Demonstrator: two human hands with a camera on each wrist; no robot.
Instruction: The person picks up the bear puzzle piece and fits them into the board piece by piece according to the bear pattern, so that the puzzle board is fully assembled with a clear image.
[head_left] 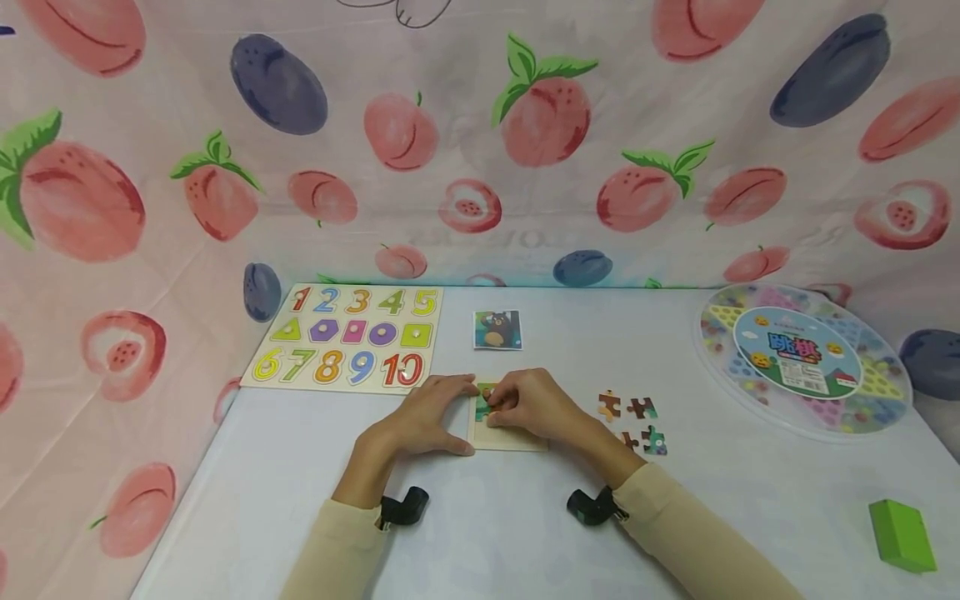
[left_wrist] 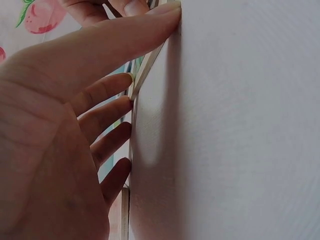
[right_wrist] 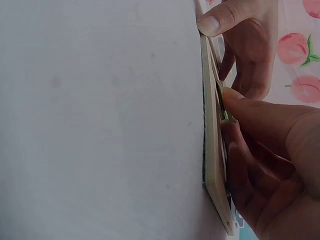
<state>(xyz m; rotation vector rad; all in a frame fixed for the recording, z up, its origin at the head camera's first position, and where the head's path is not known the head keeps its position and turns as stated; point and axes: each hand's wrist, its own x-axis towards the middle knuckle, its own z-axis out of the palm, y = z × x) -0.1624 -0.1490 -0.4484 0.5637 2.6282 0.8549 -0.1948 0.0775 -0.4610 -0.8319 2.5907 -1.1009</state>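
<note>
A small wooden puzzle board (head_left: 517,438) lies at the middle of the table, with green printed pieces in its upper left part. My left hand (head_left: 420,417) rests at the board's left side, fingers spread and fairly straight. Its thumb (right_wrist: 210,25) touches the near left corner. My right hand (head_left: 536,404) is over the board and pinches a puzzle piece (right_wrist: 224,115) between thumb and fingers, low against the surface. The fingers hide most of that piece. Several loose jigsaw pieces (head_left: 654,440), brown and green, lie to the right of the board beside my right forearm.
A bear picture card (head_left: 497,331) lies behind the board. At the back left is a number and shape board (head_left: 341,337). A round Chinese checkers box (head_left: 802,358) sits at the back right, and a green block (head_left: 902,535) at the front right. Fruit-print cloth (head_left: 465,125) hangs behind.
</note>
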